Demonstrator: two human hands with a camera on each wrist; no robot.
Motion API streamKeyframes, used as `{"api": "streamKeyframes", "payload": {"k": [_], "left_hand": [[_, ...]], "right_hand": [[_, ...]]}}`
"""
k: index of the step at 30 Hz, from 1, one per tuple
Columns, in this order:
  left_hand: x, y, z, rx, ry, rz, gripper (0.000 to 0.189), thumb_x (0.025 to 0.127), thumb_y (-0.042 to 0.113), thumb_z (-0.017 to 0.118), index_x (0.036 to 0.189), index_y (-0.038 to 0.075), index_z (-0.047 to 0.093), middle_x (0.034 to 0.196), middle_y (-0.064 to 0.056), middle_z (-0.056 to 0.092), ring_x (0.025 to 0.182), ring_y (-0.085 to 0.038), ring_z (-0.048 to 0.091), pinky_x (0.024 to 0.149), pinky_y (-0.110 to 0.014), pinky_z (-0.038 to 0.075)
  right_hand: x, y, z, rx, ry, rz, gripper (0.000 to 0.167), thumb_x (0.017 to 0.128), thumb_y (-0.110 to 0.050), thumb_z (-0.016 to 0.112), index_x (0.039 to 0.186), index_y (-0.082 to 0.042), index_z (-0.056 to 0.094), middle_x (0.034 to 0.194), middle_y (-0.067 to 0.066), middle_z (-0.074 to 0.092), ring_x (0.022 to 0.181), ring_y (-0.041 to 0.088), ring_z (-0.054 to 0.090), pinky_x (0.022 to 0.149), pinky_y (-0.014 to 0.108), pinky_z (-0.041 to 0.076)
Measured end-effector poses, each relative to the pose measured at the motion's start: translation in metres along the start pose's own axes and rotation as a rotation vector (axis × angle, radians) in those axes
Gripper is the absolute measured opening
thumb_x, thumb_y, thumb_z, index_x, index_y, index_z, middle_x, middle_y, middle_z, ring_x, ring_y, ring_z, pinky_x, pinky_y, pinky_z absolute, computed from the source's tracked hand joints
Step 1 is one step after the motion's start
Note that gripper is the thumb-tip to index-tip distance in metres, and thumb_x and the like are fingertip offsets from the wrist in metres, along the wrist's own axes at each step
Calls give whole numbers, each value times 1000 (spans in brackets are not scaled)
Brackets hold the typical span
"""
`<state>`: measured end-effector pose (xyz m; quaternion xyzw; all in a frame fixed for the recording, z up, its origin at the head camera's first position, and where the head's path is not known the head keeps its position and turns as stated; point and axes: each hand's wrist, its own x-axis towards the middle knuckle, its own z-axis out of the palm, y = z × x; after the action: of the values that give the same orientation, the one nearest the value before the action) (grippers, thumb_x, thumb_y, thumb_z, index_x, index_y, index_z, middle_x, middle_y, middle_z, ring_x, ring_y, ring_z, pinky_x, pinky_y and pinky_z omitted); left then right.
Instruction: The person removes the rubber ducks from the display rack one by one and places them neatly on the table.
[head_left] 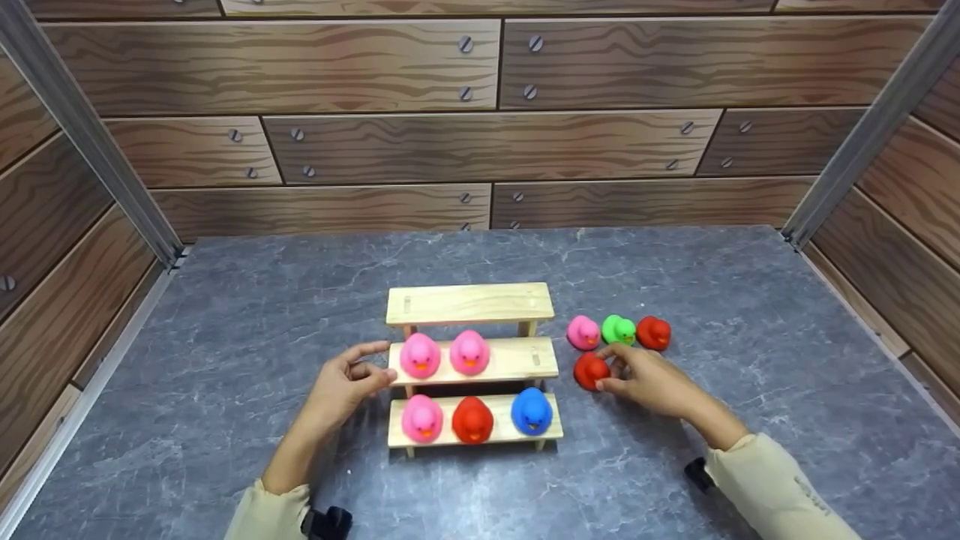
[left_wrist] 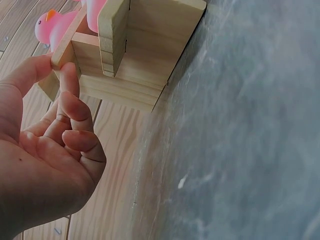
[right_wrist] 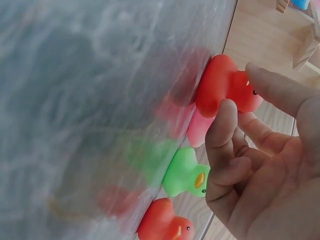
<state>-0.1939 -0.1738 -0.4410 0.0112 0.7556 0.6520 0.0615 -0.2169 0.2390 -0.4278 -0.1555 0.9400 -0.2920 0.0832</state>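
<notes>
"Head view, entry one: right hand (head_left: 649, 381), thumb and fingers curled in a pinch about one rubber duck, red (head_left: 591, 371), its base apparently resting on the counter (head_left: 262, 300), right of the three-tier wooden stand (head_left: 470, 302)."

"Left hand (head_left: 337, 386)?"

"Thumb and forefinger pinching the left end of the middle tier (head_left: 523, 360); other fingers loosely bent."

"Other stock?"

"Middle tier: two pink ducks (head_left: 469, 352). Bottom tier (head_left: 502, 417): pink duck (head_left: 422, 418), red duck (head_left: 472, 420), blue duck (head_left: 532, 412). Counter, behind the pinched one: loose pink duck (head_left: 583, 332), green duck (head_left: 618, 330), loose red duck (head_left: 653, 333)."

"Step in hand?"

"Judged: taking up the pinched duck. Next move likely calls for a lift clear of its pink neighbour, then a leftward carry, perhaps to the middle tier's bare right end, stand held steady."
</notes>
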Motion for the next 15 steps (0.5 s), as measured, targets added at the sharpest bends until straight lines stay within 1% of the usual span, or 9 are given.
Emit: {"api": "streamKeyframes", "payload": {"k": [3, 7, 11, 15], "left_hand": [[0, -1, 0, 4, -2, 2, 51, 83, 4, 70, 131, -4, 52, 71, 6, 65, 67, -10, 57, 63, -22, 43], [0, -1, 0, 1, -1, 1, 52, 83, 4, 70, 131, -4, 52, 71, 6, 65, 67, -10, 57, 63, -22, 43], [0, 0, 0, -5, -1, 0, 52, 83, 5, 69, 131, -4, 52, 72, 6, 65, 68, -10, 58, 64, -23, 43], [0, 0, 0, 4, 4, -3, 51, 84, 5, 70, 131, -3, 52, 72, 5, 65, 67, -10, 57, 64, -23, 43]], "right_hand": [[0, 0, 0, 0, -3, 8, 38, 86, -18, 72, 117, 2, 60, 82, 4, 60, 68, 12, 49, 59, 23, 40], [-2, 1, -2, 18, 0, -15, 39, 86, -17, 71, 119, 2, 59, 82, 4, 60, 67, 12, 49, 58, 23, 41], [-5, 1, -7, 64, 13, -36, 42, 86, -15, 71, 122, 2, 57, 83, 6, 60, 65, 11, 50, 57, 23, 42], [-9, -2, -12, 120, 17, -33, 46, 86, -15, 71, 125, 2, 55, 86, 7, 59, 63, 11, 50, 56, 22, 43]]}}
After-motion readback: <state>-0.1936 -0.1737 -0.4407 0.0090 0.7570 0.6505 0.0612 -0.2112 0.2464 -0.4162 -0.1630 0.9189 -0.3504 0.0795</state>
